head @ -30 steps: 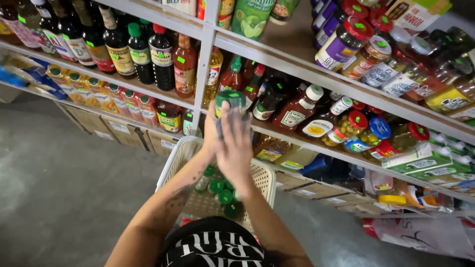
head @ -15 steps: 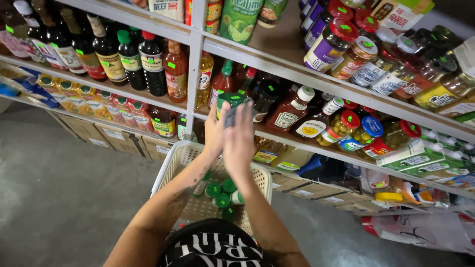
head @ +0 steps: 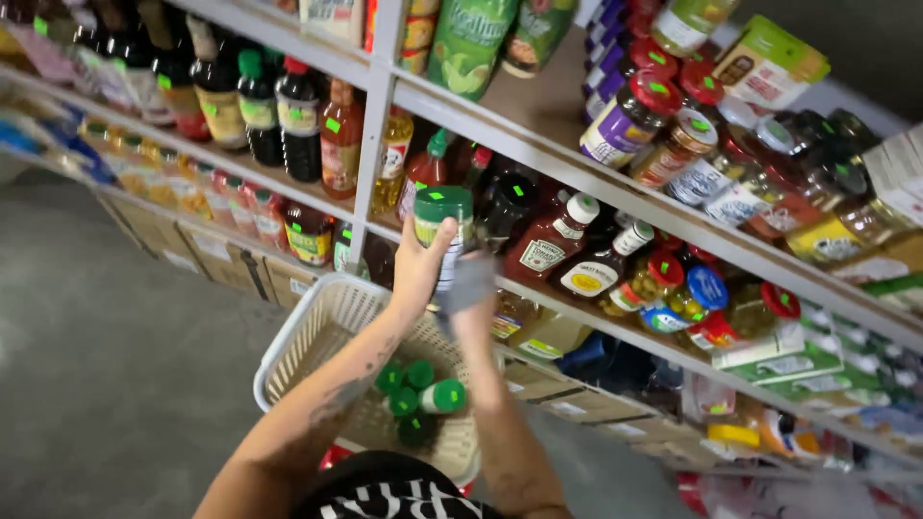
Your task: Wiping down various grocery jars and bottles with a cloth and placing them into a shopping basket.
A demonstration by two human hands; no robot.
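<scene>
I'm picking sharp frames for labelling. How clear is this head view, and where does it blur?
Head view: the right hand is smeared by motion blur; the left hand and the green-lidded jar it holds are sharper. The far-left shelf and the lower right corner are soft. Lighting is even, with slight glare on the bottles.

Green-lidded jar [head: 442,231], upright, raised in front of the middle shelf [head: 577,178] beside the white upright post, gripped around its labelled body. More green-capped jars [head: 418,389] of the same kind, lying clustered on their sides in the cream plastic basket [head: 308,336] below.
</scene>
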